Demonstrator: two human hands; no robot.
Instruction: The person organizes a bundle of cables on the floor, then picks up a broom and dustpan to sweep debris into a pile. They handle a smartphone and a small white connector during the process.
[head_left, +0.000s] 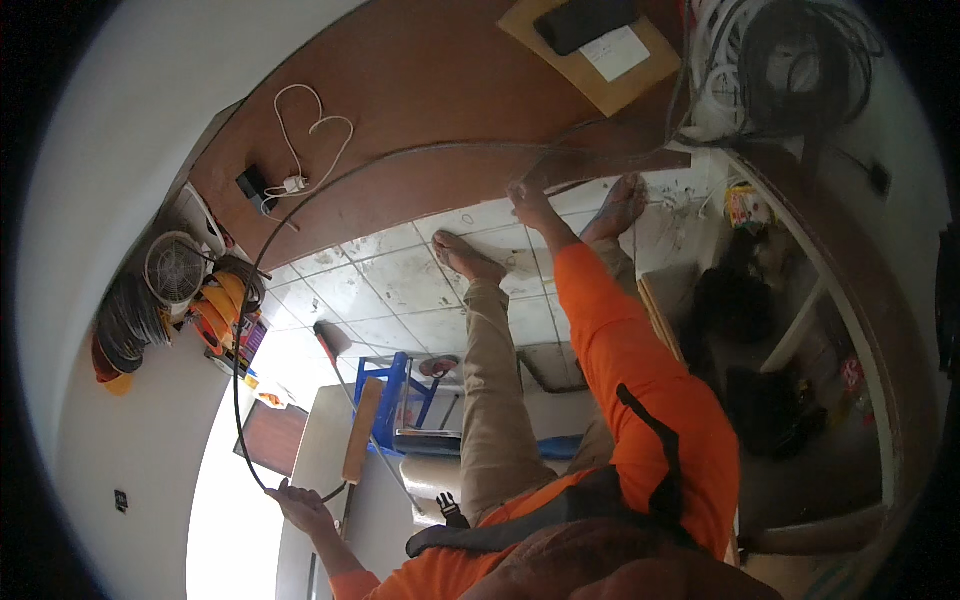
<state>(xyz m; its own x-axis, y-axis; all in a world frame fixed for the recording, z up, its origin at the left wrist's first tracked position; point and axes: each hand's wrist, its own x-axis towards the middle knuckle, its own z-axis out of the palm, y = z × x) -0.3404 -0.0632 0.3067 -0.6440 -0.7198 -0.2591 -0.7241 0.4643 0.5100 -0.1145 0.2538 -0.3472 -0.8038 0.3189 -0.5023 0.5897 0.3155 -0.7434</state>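
A black cable (238, 352) bows from my left hand (304, 508) at the lower left, up over the brown tabletop (420, 90), towards the coil at the upper right. My left fist is closed around it, and a short end sticks out past the fist. By the table's front edge, my right hand (531, 204) has its fingers curled on a thinner-looking, blurred stretch of dark cable that runs towards the same coil. The dark cable coil (799, 75) lies beside coils of white cable (724, 90).
A phone (585, 24) and paper rest on a brown envelope (517, 26). A white cord (349, 142) and black adapter (253, 180) lie on the tabletop. Below are a blue stool (382, 405), a long-handled dustpan (330, 341) and a fan (174, 266) near yellow helmets (217, 300).
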